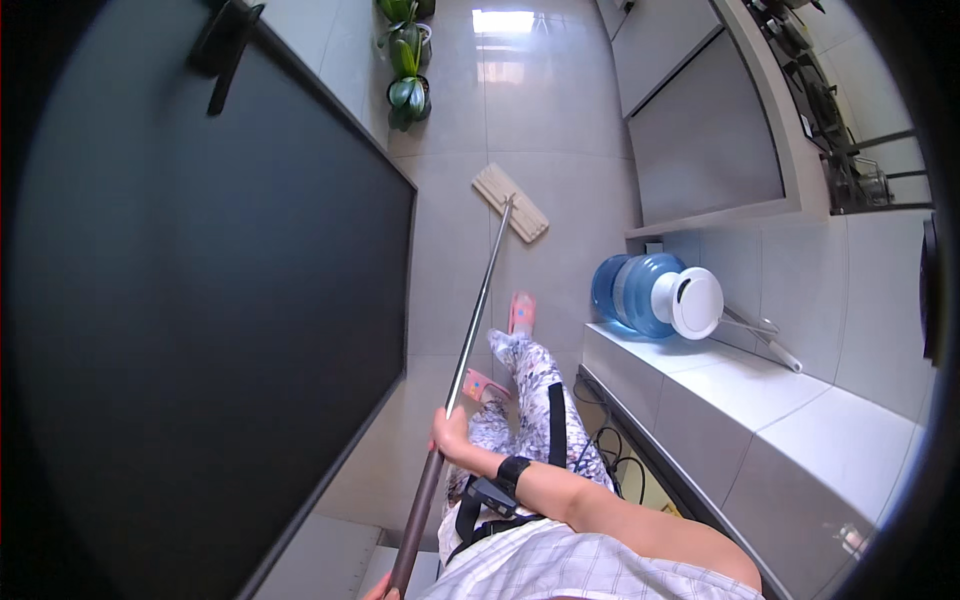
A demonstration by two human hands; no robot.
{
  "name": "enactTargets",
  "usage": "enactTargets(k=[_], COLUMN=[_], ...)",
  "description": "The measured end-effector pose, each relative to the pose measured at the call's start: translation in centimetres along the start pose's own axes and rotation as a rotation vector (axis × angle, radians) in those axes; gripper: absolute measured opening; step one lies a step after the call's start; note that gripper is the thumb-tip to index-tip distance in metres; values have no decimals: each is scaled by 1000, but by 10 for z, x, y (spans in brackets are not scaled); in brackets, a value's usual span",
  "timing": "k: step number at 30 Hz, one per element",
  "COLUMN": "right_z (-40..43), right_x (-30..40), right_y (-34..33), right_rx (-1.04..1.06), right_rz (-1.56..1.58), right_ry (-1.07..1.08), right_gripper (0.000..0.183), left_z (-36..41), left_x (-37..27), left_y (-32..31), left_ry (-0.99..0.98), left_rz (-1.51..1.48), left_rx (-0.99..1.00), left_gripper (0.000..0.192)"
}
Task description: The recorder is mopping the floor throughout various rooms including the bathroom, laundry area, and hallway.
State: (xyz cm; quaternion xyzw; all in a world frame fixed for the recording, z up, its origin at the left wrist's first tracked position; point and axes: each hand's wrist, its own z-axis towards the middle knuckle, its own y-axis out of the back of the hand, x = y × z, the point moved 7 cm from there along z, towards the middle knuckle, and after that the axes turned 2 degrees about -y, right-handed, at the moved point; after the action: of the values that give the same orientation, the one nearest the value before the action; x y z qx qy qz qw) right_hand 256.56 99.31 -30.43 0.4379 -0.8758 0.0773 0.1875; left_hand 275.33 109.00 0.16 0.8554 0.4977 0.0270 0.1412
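A flat mop with a beige rectangular head (511, 202) lies on the grey tiled floor ahead of my feet. Its metal pole (480, 304) runs back towards me and ends in a brown grip section. My right hand (450, 435), with a black band at the wrist, is closed around the pole near the top of the brown section. At the bottom edge, my left hand (382, 589) is partly in view, its fingers around the lower part of the brown grip; the rest of it is cut off.
A dark door (247, 262) stands at the left. Potted plants (409, 94) line the wall ahead. On the right are a blue water bottle with a white pump (637, 292), a tiled ledge (697, 352), a cabinet (709, 135) and black cables (619, 457). Pink slippers (522, 311) are on my feet.
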Motion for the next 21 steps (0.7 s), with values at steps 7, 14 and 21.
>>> enactTargets(k=[7,14,21], right_z=[171,295,266], right_x=[234,511,627], right_y=[-20,-20,-30], right_rx=[-10,-21,127], right_rz=[-52,-146,21], right_ry=[118,146,229], right_gripper=[24,18,29], left_z=[98,112,50], left_x=[-219,-509,-632], left_y=[-70,-109,-69], left_ry=[-205,-579,-1022], left_rz=[-625,-314,-157], left_rx=[272,280,-33], left_gripper=[52,54,12])
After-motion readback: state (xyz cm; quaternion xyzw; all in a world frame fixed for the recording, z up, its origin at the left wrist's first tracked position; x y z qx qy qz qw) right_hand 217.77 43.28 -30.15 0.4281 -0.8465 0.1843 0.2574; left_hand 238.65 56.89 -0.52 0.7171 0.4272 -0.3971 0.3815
